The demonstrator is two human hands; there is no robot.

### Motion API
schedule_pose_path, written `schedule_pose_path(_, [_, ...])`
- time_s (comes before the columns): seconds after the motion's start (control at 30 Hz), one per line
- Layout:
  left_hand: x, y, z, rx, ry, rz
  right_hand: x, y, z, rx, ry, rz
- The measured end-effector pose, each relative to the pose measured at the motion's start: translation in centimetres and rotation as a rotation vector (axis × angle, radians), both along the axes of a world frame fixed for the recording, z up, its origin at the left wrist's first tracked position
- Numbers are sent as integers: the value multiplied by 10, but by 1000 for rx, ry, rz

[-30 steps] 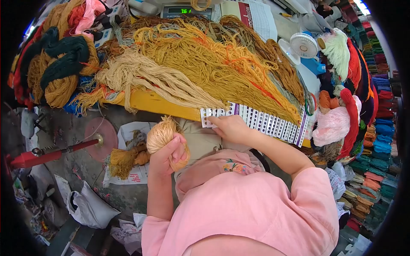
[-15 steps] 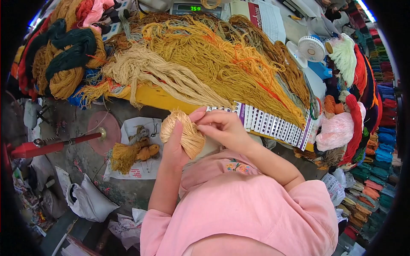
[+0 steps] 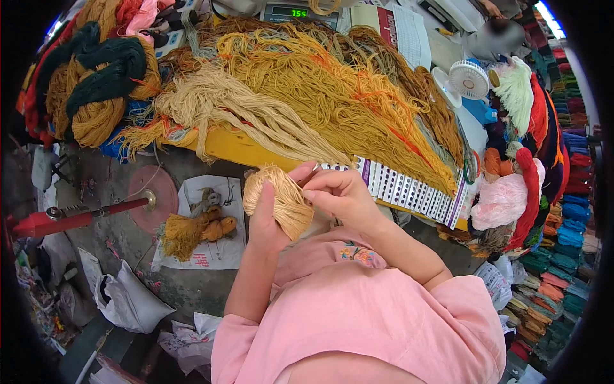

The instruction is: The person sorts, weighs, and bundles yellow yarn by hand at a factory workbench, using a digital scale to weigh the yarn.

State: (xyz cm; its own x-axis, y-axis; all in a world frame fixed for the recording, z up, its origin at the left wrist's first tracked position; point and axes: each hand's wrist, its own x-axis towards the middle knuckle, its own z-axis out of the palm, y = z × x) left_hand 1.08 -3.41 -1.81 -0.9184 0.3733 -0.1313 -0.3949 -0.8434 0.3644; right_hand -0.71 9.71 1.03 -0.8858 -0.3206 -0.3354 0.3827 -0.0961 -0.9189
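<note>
While cupped in the left hand [image 3: 265, 214], sits a small tan yarn hank [image 3: 281, 198], raised just in front of the chest and just below the near edge of the yellow bench [image 3: 220, 148]. Left fingers [image 3: 300, 174] wrapped around the bundle from behind, thumb pressed across its front, closed on it. Right hand [image 3: 342, 195] touching the hank's upper right side, fingers [image 3: 313, 187] narrowed to a pinch on what looks like a strand or two at the top; too fine to tell which.

Judging by the look: very light, soft, squashy, loose loops ready to snag or tangle. Best held around the middle, gently, as the left hand does; pulling 1 loose thread risks unravelling the lot.

Just beyond the hands, a white colour sample card [image 3: 409, 189] with rows of dots, lying along the bench edge. Heaped above it, long mustard and beige skeins [image 3: 300, 83]. Down on the floor to the left, more ochre hanks [image 3: 192, 230] on a sheet of paper. Far side of the bench, a small white fan [image 3: 467, 78] and a scale display [image 3: 299, 12].
</note>
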Motion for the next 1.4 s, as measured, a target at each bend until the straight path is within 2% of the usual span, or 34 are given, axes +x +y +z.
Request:
schedule_pose_path(0.07, [-1, -1, -2, 78, -35, 3, -2, 0, 1, -28, -24, 9])
schedule_pose_path(0.13, [1, 0, -7, -143, 68, 57, -3, -1, -1, -58, 58, -81])
schedule_pose_path(0.17, [-1, 1, -6, -140, 71, 64, -4, -1, -1, -56, 62, -74])
schedule_pose_path(0.23, [-5, 3, -4, -205, -132, 47, -8, 3, 1, -307, -155, -77])
schedule_pose_path(0.33, [-14, -4, -8, -192, -141, 144, -22, 19, 5, -784, -570, 159])
schedule_pose_path(0.37, [-15, -12, -8, -171, -166, 155, -30, 24, 3, -758, -561, 218])
schedule_pose_path(0.43, [-13, -38, -3, -52, -164, 214, -59, 36, 9, -366, -343, 233])
schedule_pose_path(0.47, [-8, -58, -13, 54, -111, 171, -80, 39, 14, -171, -278, 201])
schedule_pose_path(0.53, [9, -98, -37, 290, -52, 166, -132, 40, 6, 441, 358, 172])
schedule_pose_path(0.57, [21, -112, -45, 422, -45, 204, -160, 45, -1, 673, 582, 130])
schedule_pose_path(0.6, [33, -121, -45, 433, -67, 256, -188, 51, -8, 902, 805, 79])
schedule_pose_path(0.67, [58, -131, -47, 443, -81, 346, -234, 52, -22, 1156, 1141, 41])
schedule_pose_path(0.7, [71, -133, -49, 442, -74, 385, -251, 49, -26, 1151, 1154, 35])
schedule_pose_path(0.77, [90, -136, -56, 483, -38, 373, -278, 39, -35, 1366, 1203, 92])
schedule_pose_path(0.8, [91, -132, -50, 526, -10, 359, -289, 33, -37, 1521, 1057, 159])
schedule_pose_path(0.83, [92, -127, -47, 519, -6, 362, -292, 29, -42, 1513, 1061, 156])
schedule_pose_path(0.9, [96, -123, -45, 451, 36, 467, -294, 19, -53, 1579, 849, 39])
schedule_pose_path(0.93, [95, -123, -47, 463, 110, 441, -285, 10, -49, 1413, 785, 63])
schedule_pose_path(1.0, [87, -124, -44, 442, 145, 403, -240, -13, -36, 683, 294, 103])
schedule_pose_path(1.07, [73, -121, -40, 415, 161, 356, -163, -28, -19, 253, 33, 489])
schedule_pose_path(1.1, [67, -120, -38, 399, 133, 347, -118, -34, -6, 30, -185, 601])
schedule_pose_path(1.13, [58, -115, -31, 436, 155, 335, -90, -33, -1, -41, -356, 836])
schedule_pose_path(1.17, [45, -107, -23, 472, 174, 325, -64, -33, -5, -246, -508, 864])
schedule_pose_path(1.2, [32, -100, -15, 534, 211, 253, -51, -32, -1, -268, -600, 768])
schedule_pose_path(1.27, [31, -90, -7, 431, 165, 330, -40, -30, -1, -331, -723, 590])
schedule_pose_path(1.33, [34, -80, 4, 388, 178, 324, -40, -25, 0, -357, -701, 491])
schedule_pose_path(1.37, [34, -78, -2, 484, 276, 246, -41, -22, 3, -370, -681, 476])
schedule_pose_path(1.4, [39, -74, -3, 453, 260, 255, -40, -19, 4, -381, -660, 475])
